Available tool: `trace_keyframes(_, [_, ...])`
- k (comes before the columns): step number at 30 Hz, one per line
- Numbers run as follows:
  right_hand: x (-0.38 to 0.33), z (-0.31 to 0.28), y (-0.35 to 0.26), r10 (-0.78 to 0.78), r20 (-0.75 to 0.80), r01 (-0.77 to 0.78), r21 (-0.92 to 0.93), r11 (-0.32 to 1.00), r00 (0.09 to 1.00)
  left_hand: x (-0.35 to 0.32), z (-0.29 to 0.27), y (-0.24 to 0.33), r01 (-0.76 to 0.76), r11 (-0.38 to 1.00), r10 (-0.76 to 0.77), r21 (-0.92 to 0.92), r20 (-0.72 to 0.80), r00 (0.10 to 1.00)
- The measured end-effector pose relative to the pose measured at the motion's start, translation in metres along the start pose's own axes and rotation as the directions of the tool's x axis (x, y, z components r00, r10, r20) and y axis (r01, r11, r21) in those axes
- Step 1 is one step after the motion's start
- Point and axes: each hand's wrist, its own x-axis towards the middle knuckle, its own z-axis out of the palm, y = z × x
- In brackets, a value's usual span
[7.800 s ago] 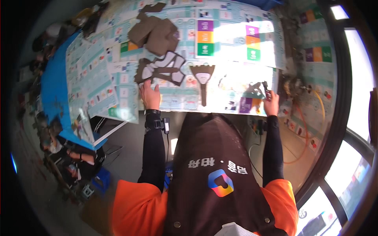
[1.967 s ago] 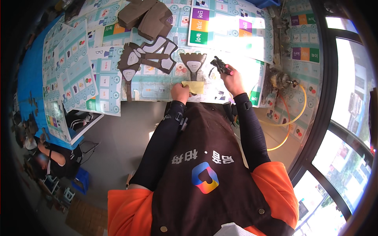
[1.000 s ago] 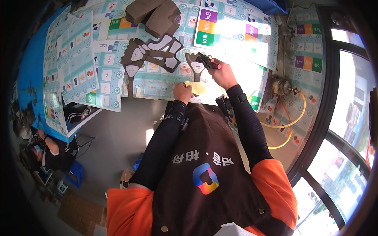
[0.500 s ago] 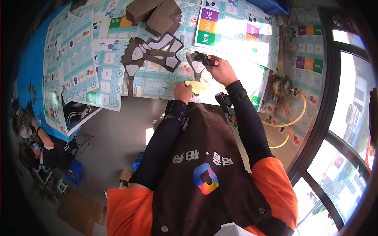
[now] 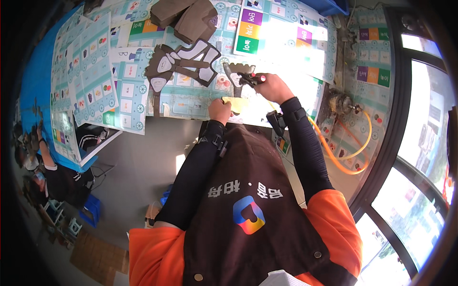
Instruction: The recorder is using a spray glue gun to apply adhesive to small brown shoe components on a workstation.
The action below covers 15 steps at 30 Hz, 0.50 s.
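My right hand (image 5: 275, 89) is closed round a small black spray gun (image 5: 248, 78) with pinkish-red knobs, its front end pointing left. Close to that end lies a dark brown cut piece (image 5: 232, 69) with a toothed far edge and a pale patch, partly covered by the gun. My left hand (image 5: 220, 110) pinches a yellow sheet (image 5: 235, 104) over the near end of this piece at the table's front edge. Left of it rest several brown cut pieces (image 5: 191, 65) with whitish, dark-edged areas, overlapping one another.
Stacked brown pieces (image 5: 196, 21) lie farther back. Printed sheets (image 5: 90, 71) cover the table, and a blue bin (image 5: 329, 6) stands at the far right. Yellow and orange hoses (image 5: 329, 152) loop beside my right forearm. At the left, another person (image 5: 67, 178) sits by a blue-covered table.
The spray gun and my right hand have shifted slightly right and nearer, uncovering more of the toothed piece. The hoses have swung. My left hand stays almost in place with the yellow sheet.
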Motion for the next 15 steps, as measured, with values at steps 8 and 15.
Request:
trace_keyframes(8, [0.000,0.003,-0.001,-0.030,-0.057,0.032,0.033,0.999,0.998,-0.002,0.001,0.000,0.006,0.999,-0.006,-0.044,0.001,1.000])
trace_keyframes(15, [-0.014,0.000,0.006,0.038,0.075,-0.038,-0.009,0.999,0.996,0.000,0.002,-0.002,0.002,0.998,-0.002,-0.058,-0.003,1.000])
